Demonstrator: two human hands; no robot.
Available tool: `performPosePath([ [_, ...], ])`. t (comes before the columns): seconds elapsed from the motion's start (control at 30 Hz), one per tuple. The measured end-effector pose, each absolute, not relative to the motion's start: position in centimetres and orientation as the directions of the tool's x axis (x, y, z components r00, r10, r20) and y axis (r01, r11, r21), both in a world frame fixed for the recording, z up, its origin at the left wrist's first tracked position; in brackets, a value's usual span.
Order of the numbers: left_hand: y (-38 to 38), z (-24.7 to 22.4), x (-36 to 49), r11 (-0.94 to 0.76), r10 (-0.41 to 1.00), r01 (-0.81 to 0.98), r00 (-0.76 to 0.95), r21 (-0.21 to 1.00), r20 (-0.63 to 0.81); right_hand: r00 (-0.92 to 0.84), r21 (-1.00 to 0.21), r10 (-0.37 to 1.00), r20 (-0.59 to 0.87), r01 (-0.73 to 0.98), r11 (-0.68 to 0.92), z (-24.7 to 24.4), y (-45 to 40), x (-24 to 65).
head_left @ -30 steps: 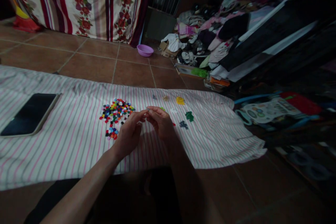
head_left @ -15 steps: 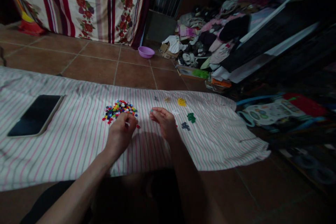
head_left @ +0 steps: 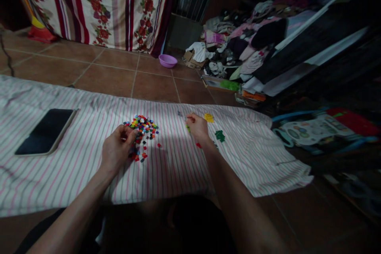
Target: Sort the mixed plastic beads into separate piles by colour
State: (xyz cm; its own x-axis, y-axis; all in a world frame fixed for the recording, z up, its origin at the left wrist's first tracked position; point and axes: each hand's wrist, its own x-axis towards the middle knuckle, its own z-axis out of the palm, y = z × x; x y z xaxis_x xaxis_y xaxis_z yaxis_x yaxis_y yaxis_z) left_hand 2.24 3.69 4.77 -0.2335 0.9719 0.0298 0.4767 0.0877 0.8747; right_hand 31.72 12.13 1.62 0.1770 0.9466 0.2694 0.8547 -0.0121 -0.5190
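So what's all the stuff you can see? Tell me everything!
Mixed bits: too many to count, many colours, mid-cloth
Yellow bits: one pile, right of middle
Green bits: one pile, dark green, nearer than yellow
Lime bits: count unclear, by right hand
Red bits: count unclear, by right wrist
Grey bits: count unclear, far side
Phone: one, black, left
Cloth: one, white, striped, underneath
Basin: one, purple, floor
Curtain: one, flowery, back
Broom: one, red and yellow, back left
Clothes: heap, mixed, back right
Floor: brown tiles
Left hand: one, at mixed bits
Right hand: one, by lime bits
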Motion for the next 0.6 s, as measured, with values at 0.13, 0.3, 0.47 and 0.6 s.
performPosePath([
  [0.13,4.0,4.5,1.1,0.108,0.962,0.416,-0.272,0.903,0.010,0.202,-0.409,0.945,0.256,0.909,-0.084,2.0,13.2,31.2],
  [0.3,4.4,4.1,-0.4,0.162,0.942,0.425,-0.336,0.891,-0.011,0.186,-0.311,0.959,0.213,0.944,-0.114,2.2,14.3,30.5],
  [0.47,4.6,3.7,-1.8,0.239,0.932,0.482,-0.357,0.843,-0.060,0.190,-0.259,0.965,0.181,0.956,-0.139,2.4,14.8,30.2],
  [0.6,4.6,3.3,-2.7,0.298,0.924,0.512,-0.365,0.806,-0.110,0.171,-0.275,0.969,0.177,0.954,-0.118,2.0,15.1,30.2],
])
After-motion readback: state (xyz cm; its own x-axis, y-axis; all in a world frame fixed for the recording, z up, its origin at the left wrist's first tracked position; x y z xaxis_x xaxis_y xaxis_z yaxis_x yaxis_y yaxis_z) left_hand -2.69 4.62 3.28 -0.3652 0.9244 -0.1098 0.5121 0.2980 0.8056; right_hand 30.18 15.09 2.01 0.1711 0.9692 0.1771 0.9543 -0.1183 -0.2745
